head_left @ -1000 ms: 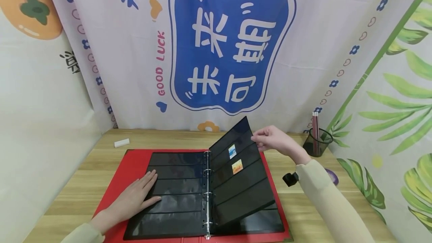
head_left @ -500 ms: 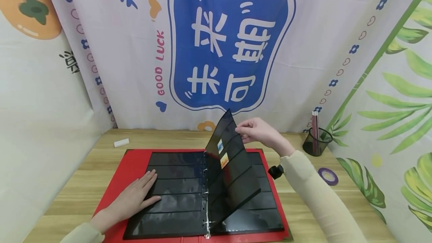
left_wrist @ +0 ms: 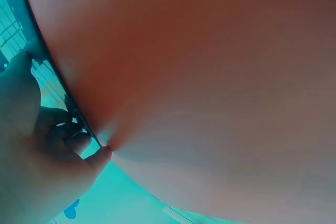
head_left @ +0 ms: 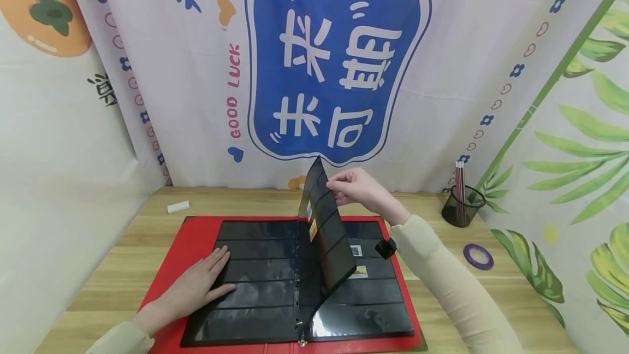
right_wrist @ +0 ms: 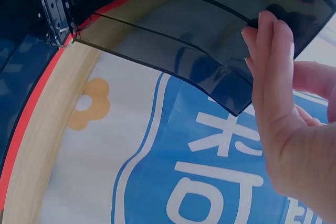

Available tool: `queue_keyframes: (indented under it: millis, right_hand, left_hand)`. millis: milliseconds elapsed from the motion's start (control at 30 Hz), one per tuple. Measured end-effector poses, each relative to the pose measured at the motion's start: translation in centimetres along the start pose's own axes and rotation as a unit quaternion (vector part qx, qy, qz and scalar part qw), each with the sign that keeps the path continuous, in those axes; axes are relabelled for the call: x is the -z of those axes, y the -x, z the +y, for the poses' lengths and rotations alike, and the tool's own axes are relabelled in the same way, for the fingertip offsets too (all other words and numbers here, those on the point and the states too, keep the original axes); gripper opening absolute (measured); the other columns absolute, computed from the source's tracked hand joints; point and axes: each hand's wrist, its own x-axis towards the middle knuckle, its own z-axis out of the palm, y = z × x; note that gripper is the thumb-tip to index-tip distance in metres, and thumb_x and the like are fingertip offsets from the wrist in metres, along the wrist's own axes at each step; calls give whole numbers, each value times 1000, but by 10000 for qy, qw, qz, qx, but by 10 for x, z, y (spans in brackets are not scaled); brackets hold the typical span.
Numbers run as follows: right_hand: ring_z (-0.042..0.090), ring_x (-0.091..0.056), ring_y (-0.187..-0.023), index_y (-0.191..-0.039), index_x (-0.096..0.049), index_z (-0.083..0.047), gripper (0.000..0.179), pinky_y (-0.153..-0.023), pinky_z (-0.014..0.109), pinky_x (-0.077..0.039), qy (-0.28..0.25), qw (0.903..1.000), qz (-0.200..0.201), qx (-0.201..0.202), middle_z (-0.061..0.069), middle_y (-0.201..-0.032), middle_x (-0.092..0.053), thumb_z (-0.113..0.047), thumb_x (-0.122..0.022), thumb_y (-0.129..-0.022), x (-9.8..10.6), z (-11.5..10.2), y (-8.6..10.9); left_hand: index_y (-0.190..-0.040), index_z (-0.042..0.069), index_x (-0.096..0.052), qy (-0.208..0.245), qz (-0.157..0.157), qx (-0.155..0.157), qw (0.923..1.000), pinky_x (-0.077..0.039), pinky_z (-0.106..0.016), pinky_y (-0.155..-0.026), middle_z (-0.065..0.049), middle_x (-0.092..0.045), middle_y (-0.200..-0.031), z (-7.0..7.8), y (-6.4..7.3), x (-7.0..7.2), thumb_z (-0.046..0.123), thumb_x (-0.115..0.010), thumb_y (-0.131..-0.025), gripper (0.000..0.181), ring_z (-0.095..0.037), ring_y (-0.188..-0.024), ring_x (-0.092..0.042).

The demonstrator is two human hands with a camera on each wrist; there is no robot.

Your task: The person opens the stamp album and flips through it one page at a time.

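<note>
A red ring-binder stamp album (head_left: 196,232) lies open on the table, its black pocket pages held by metal rings (right_wrist: 48,6). My left hand (head_left: 191,283) rests flat on the left page (head_left: 260,272), fingers straight. My right hand (head_left: 361,190) pinches the outer edge of a lifted page (head_left: 326,234), which stands steeply up from the spine. One orange stamp (head_left: 313,230) and a partly seen blue one sit in its pockets. Behind it, the right page (head_left: 378,294) shows two stamps, one a yellow stamp (head_left: 360,272). A blurred close surface fills most of the left wrist view.
A white eraser-like block (head_left: 178,207) lies at the back left. At the right stand a black mesh pencil cup (head_left: 463,207) with several pencils and a purple tape roll (head_left: 478,257). A printed cloth (head_left: 196,97) hangs behind the table.
My right hand has moved left, swinging the lifted page from a low tilt to nearly upright. Two stamps on the page beneath have come into view. My left hand has stayed in place.
</note>
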Motion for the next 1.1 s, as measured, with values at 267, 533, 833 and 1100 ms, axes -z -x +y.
queue_keyframes:
  millis: [267,533,833,1100]
  right_hand:
    - [20,-75,-91,-117,-70,0,29,-87,38,-60,-214,9998,20,-11,16,-106,-75,-20,-59,-99,-12,-4,-2]
    - [24,-76,-95,-120,-70,-1,33,-84,37,-61,-276,9995,113,39,18,-113,-73,-25,-60,-99,-24,-8,-5]
    - [20,-77,-85,-112,-73,-1,33,-79,36,-62,-163,9988,338,313,17,-102,-76,-29,-63,-97,-39,-15,-7]
    - [19,-76,-79,-108,-73,1,33,-76,36,-63,-29,9982,413,438,17,-100,-76,-29,-65,-96,-46,-18,-8]
  left_hand:
    - [-141,-7,-50,756,288,198,9965,-60,-43,-86,-25,-62,-132,29,-22,24,31,-76,-86,71,-37,-116,-65]
    - [-132,0,-62,2550,557,555,9637,-61,-35,-80,-16,-73,-115,106,-61,86,27,-67,-94,47,-23,-94,-74]
    - [-123,9,-70,2770,1094,274,9542,-61,-29,-77,-4,-78,-101,162,-89,129,34,-69,-93,38,-16,-87,-75]
    - [-116,9,-72,2281,1296,129,9649,-55,-22,-61,-1,-76,-87,171,-90,134,38,-71,-90,39,-8,-68,-66]
